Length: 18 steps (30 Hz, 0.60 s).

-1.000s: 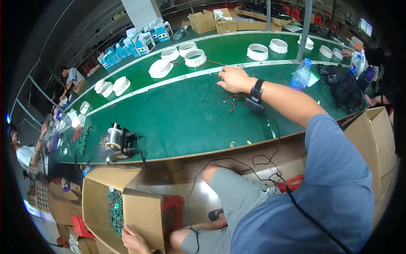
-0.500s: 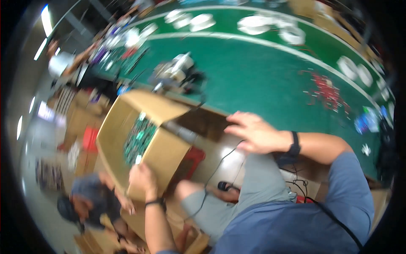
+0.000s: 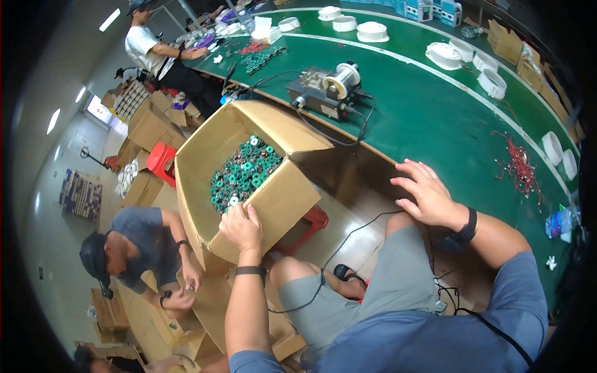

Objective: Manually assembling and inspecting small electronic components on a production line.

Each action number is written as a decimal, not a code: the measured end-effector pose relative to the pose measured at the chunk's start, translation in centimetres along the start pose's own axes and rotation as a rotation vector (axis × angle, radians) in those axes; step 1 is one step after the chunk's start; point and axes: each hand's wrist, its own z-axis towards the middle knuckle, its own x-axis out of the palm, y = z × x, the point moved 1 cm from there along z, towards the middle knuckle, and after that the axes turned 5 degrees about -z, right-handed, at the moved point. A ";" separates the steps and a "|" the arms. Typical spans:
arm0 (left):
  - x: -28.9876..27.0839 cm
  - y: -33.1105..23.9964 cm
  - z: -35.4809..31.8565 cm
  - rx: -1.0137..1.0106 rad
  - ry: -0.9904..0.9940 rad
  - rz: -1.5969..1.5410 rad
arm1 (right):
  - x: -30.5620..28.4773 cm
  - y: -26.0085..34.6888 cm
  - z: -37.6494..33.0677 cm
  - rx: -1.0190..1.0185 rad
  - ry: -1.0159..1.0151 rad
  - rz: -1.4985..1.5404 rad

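A cardboard box [image 3: 278, 208] stands open to my left, beside the bench edge. Inside it lies a heap of small green ring-shaped parts [image 3: 247, 173] with dark, coppery bits. My left hand [image 3: 242, 230] is closed over the near wall's top edge, fingers reaching inside. My right hand [image 3: 429, 194] hovers above my right knee beside the green bench [image 3: 413, 115], fingers spread, holding nothing. A thin black cable runs under it across my lap. A black device with a wire spool [image 3: 326, 88] sits on the bench beyond the box.
Red wires [image 3: 521, 166] lie in a pile on the right of the bench, near a plastic bottle [image 3: 559, 222]. White round housings [image 3: 372, 31] line the far strip. A red stool [image 3: 306, 229] is under the box. A co-worker [image 3: 144, 248] bends over cartons at left; another stands at the far bench.
The view has turned left and steadied, so the box, spool device and red wires sit further right in the picture. My left hand stays on the box edge; my right stays open.
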 end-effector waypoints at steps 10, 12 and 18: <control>-0.5 -0.5 0.9 -0.028 -0.011 -0.073 | -0.2 1.1 0.4 -0.008 -0.010 -0.064; -0.5 0.0 0.4 -0.052 -0.011 -0.074 | 0.2 1.5 0.7 -0.010 0.012 -0.051; -0.7 -0.6 0.5 -0.064 -0.070 -0.100 | 0.6 0.9 -0.1 -0.022 0.020 -0.096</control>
